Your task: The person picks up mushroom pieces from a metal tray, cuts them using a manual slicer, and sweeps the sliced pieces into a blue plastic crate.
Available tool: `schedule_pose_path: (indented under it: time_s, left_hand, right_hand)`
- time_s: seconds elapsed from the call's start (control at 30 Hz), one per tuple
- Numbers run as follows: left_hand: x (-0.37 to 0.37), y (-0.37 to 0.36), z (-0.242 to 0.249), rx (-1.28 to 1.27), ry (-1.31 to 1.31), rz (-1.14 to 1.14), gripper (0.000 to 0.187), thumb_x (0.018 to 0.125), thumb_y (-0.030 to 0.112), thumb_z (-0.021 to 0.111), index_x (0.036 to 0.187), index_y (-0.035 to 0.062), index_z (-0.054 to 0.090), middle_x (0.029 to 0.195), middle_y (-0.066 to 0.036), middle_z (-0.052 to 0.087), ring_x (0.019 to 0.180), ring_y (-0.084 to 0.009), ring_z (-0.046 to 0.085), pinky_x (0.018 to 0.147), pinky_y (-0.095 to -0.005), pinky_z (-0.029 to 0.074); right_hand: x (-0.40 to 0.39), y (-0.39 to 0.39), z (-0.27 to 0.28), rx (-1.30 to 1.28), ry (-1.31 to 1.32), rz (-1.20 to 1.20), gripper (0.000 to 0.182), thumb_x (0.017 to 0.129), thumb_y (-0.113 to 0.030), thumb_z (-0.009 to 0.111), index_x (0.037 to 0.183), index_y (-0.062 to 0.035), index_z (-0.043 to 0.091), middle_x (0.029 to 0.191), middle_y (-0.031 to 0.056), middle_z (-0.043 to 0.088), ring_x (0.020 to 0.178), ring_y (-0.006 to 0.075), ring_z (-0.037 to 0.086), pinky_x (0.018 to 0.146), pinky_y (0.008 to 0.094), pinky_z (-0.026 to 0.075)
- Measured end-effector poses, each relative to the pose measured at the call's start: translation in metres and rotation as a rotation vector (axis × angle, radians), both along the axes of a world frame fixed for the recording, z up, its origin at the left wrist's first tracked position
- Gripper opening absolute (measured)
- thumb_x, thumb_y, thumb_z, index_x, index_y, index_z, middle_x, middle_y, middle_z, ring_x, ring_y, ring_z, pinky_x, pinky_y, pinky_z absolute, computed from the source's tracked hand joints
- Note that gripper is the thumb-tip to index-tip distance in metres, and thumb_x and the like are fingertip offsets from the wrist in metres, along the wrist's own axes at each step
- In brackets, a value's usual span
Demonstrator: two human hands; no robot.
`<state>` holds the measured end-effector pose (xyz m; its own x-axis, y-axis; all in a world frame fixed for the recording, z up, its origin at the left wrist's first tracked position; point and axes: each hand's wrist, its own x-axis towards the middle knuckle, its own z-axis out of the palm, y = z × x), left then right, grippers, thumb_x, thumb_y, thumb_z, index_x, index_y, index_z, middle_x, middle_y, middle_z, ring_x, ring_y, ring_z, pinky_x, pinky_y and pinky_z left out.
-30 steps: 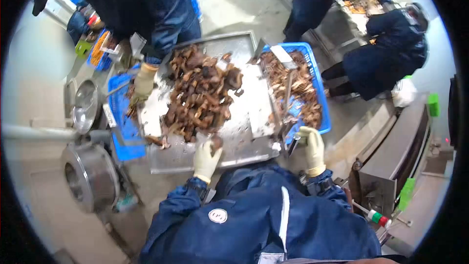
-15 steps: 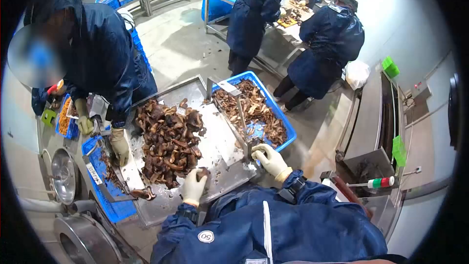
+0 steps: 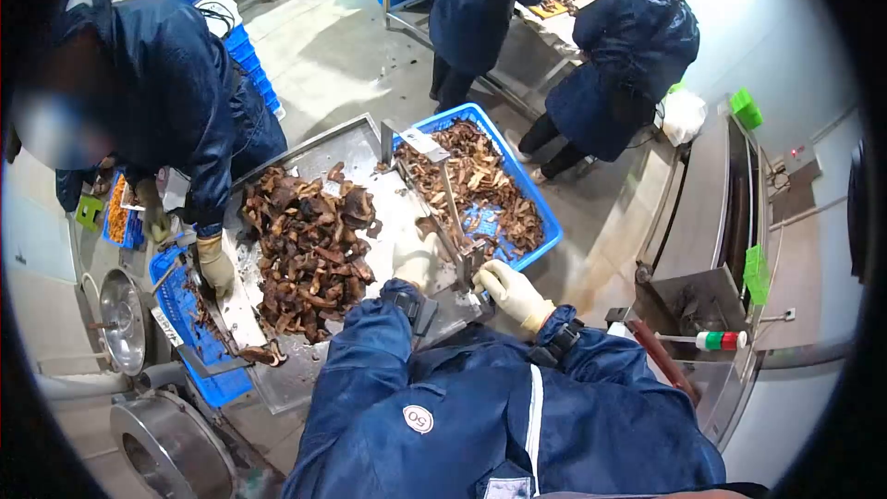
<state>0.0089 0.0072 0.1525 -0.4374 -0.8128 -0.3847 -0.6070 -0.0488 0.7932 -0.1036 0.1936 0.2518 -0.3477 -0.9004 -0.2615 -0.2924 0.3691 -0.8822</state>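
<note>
A heap of brown, mushroom-like pieces (image 3: 309,249) lies on the metal-framed table with a white board (image 3: 393,212). My left hand (image 3: 416,261), gloved and smeared by motion, is over the board beside the lever knife (image 3: 450,199). A brown piece (image 3: 427,225) shows at its fingertips, partly blurred. My right hand (image 3: 516,296), also gloved, has its fingers closed at the near end of the knife, around its handle, which they mostly hide. Beyond the blade, a blue crate (image 3: 552,236) holds cut brown strips (image 3: 499,194).
Across the heap, a co-worker's gloved hand (image 3: 215,268) is at another blade above a blue crate (image 3: 222,391). Two other people stand at a table behind. A metal machine (image 3: 702,314) with a signal lamp (image 3: 721,341) is at right.
My left hand has moved from the heap's near edge, rightward and away from me, to beside the blade with a brown piece. My right hand stays at the knife handle.
</note>
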Motion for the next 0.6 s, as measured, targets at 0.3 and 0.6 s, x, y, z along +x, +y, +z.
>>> schedule_pose_path:
  time_s: [0.3, 0.6]
  left_hand:
    - [-0.011, 0.001, -0.055, -0.380, -0.039, 0.111, 0.034, 0.088, 0.024, 0.065, 0.117, 0.0056, 0.064, 0.110, -0.021, 0.067, 0.102, -0.0376, 0.064, 0.090, -0.0448, 0.049]
    - [-0.006, -0.013, -0.054, -0.222, 0.195, 0.056, 0.024, 0.088, 0.010, 0.063, 0.111, 0.0042, 0.067, 0.103, -0.019, 0.069, 0.094, -0.0337, 0.067, 0.086, -0.0405, 0.052]
  right_hand:
    - [-0.003, -0.029, 0.020, 0.006, -0.287, -0.153, 0.031, 0.103, -0.030, 0.051, 0.093, -0.0019, 0.061, 0.077, 0.0048, 0.063, 0.068, 0.0134, 0.059, 0.066, 0.0294, 0.048]
    - [-0.011, 0.008, -0.067, 0.082, -0.253, 0.079, 0.032, 0.106, -0.030, 0.045, 0.090, -0.0045, 0.058, 0.077, 0.0024, 0.059, 0.072, 0.0138, 0.057, 0.071, 0.0294, 0.048]
